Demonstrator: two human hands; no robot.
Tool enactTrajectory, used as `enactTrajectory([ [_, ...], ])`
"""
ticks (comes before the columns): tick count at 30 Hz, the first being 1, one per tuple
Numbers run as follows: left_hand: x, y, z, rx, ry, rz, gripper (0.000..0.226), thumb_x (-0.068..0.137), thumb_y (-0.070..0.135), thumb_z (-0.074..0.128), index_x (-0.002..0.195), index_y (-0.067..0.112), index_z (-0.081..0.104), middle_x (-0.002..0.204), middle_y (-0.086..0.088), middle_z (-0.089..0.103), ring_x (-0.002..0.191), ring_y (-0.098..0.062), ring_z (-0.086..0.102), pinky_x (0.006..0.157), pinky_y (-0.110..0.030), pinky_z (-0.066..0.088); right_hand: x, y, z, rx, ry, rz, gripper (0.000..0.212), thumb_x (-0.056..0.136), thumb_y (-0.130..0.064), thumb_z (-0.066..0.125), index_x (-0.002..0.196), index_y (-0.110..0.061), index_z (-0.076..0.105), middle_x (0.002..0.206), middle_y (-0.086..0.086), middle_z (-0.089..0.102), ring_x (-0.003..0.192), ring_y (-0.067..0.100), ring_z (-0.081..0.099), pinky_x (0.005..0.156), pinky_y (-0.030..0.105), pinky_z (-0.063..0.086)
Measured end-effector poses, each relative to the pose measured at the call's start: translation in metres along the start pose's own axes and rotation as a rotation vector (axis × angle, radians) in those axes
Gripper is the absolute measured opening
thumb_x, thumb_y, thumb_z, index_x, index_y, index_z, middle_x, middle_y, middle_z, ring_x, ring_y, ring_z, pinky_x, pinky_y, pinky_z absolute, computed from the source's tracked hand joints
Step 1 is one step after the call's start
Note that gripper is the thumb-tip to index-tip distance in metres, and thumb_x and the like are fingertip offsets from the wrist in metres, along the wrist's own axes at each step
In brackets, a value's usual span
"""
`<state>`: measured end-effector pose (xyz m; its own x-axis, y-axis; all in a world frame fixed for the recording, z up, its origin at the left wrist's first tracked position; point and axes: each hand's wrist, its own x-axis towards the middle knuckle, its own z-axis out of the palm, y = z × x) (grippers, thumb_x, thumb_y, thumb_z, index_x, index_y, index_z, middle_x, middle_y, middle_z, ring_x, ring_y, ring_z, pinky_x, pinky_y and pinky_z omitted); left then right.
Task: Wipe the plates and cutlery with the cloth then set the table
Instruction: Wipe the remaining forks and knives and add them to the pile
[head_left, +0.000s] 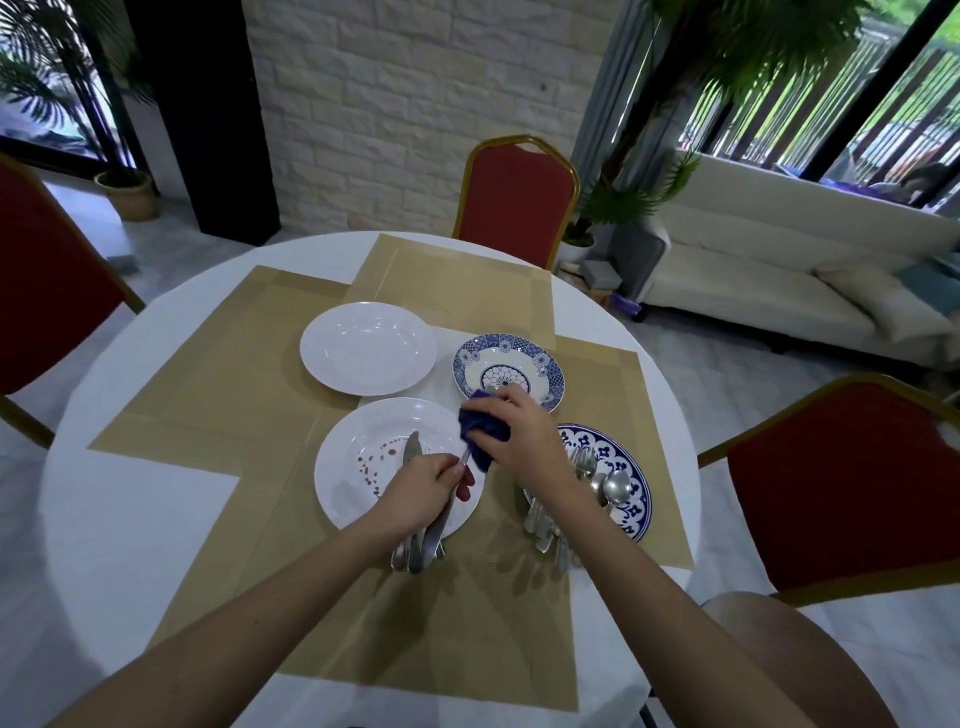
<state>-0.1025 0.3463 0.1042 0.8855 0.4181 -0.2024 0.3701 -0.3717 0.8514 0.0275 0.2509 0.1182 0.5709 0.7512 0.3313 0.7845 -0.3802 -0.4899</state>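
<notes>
My left hand (423, 486) grips a bundle of cutlery (421, 545) over the near white plate (353, 499), which carries red stains. One knife blade (411, 448) sticks up from that bundle. My right hand (519, 434) holds a dark blue cloth (480, 434) wrapped round the upper end of one piece in the bundle. A clean white plate (369, 354) lies further back. Behind my right hand sits a blue patterned bowl (506, 366). A blue patterned plate (631, 488) at the right holds more forks and spoons (597, 483).
The round white table (130, 519) is covered with tan placemats (218, 395). Red chairs stand at the far side (517, 200), the left (47, 280) and the right (841, 488). A sofa (769, 291) and potted plants stand beyond.
</notes>
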Motion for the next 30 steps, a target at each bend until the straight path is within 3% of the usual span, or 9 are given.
enactTrajectory([
  [2, 0.000, -0.003, -0.002, 0.001, -0.031, 0.014, 0.031, 0.102, 0.021, 0.037, 0.084, 0.017, 0.062, 0.070, 0.010, 0.062, 0.064, -0.002, 0.054, 0.057, -0.012, 0.036, -0.006, -0.001, 0.005, 0.022, -0.034, 0.020, 0.036, 0.080, -0.026, 0.073, 0.115, -0.028, 0.068, 0.111, -0.002, 0.056, 0.096, 0.013, 0.054, 0.081, 0.027, 0.047],
  [5, -0.002, -0.008, -0.006, -0.023, -0.148, -0.008, 0.032, 0.102, 0.023, 0.037, 0.084, 0.018, 0.062, 0.070, 0.008, 0.060, 0.064, -0.005, 0.053, 0.060, -0.013, 0.038, 0.003, 0.001, -0.003, 0.356, 0.102, 0.373, 0.034, 0.076, -0.018, 0.074, 0.107, -0.029, 0.065, 0.109, -0.004, 0.057, 0.099, 0.013, 0.056, 0.084, 0.027, 0.048],
  [7, -0.005, -0.007, -0.005, -0.019, -0.202, -0.010, 0.032, 0.102, 0.024, 0.037, 0.085, 0.017, 0.062, 0.071, 0.008, 0.060, 0.066, -0.010, 0.054, 0.061, -0.013, 0.040, 0.011, 0.002, -0.008, 0.535, 0.121, 0.500, 0.034, 0.074, -0.011, 0.072, 0.102, -0.028, 0.064, 0.105, -0.004, 0.063, 0.095, 0.016, 0.062, 0.079, 0.030, 0.054],
  [12, -0.004, -0.001, 0.006, 0.204, -0.108, -0.015, 0.025, 0.094, 0.039, 0.050, 0.092, 0.016, 0.058, 0.080, 0.001, 0.063, 0.071, -0.013, 0.057, 0.064, -0.025, 0.043, 0.016, 0.002, -0.006, 0.479, 0.182, 0.513, 0.034, 0.070, -0.010, 0.069, 0.095, -0.034, 0.065, 0.104, -0.002, 0.064, 0.095, 0.015, 0.062, 0.083, 0.037, 0.055],
  [15, 0.000, -0.002, 0.008, 0.351, -0.078, 0.009, 0.025, 0.101, 0.028, 0.038, 0.102, 0.011, 0.057, 0.099, -0.006, 0.069, 0.078, -0.016, 0.061, 0.071, -0.029, 0.049, 0.015, 0.002, -0.003, 0.466, 0.248, 0.506, 0.035, 0.071, -0.017, 0.068, 0.100, -0.036, 0.064, 0.110, -0.001, 0.060, 0.100, 0.016, 0.059, 0.087, 0.037, 0.054],
  [18, 0.002, -0.005, 0.007, 0.382, -0.085, 0.020, 0.030, 0.103, 0.024, 0.031, 0.115, 0.011, 0.055, 0.099, -0.003, 0.067, 0.071, -0.012, 0.057, 0.067, -0.024, 0.048, 0.013, -0.003, -0.004, 0.408, 0.249, 0.420, 0.035, 0.075, -0.014, 0.070, 0.105, -0.031, 0.064, 0.112, -0.002, 0.056, 0.102, 0.013, 0.055, 0.088, 0.027, 0.048],
  [22, 0.004, -0.013, 0.009, 0.462, -0.023, 0.033, 0.030, 0.100, 0.025, 0.032, 0.114, 0.011, 0.055, 0.094, -0.006, 0.066, 0.077, -0.020, 0.063, 0.074, -0.040, 0.056, 0.009, -0.007, 0.001, 0.318, 0.215, 0.313, 0.035, 0.077, -0.007, 0.071, 0.108, -0.023, 0.066, 0.111, -0.003, 0.052, 0.100, 0.008, 0.049, 0.084, 0.007, 0.039],
  [26, 0.000, -0.012, 0.012, 0.677, 0.063, 0.088, 0.022, 0.098, 0.014, 0.040, 0.115, 0.008, 0.053, 0.120, -0.016, 0.060, 0.076, -0.023, 0.064, 0.069, -0.034, 0.056, 0.011, -0.012, 0.004, 0.383, 0.291, 0.367, 0.035, 0.077, -0.007, 0.071, 0.108, -0.024, 0.066, 0.112, -0.002, 0.052, 0.093, -0.002, 0.048, 0.078, -0.002, 0.035],
  [30, 0.003, -0.014, 0.010, 0.443, 0.125, 0.089, 0.026, 0.100, 0.010, 0.034, 0.116, 0.017, 0.053, 0.105, 0.001, 0.070, 0.095, -0.017, 0.064, 0.084, -0.038, 0.054, 0.008, -0.013, 0.001, 0.444, 0.203, 0.306, 0.033, 0.080, -0.012, 0.073, 0.109, -0.025, 0.065, 0.112, -0.003, 0.052, 0.098, -0.007, 0.048, 0.081, 0.001, 0.037],
])
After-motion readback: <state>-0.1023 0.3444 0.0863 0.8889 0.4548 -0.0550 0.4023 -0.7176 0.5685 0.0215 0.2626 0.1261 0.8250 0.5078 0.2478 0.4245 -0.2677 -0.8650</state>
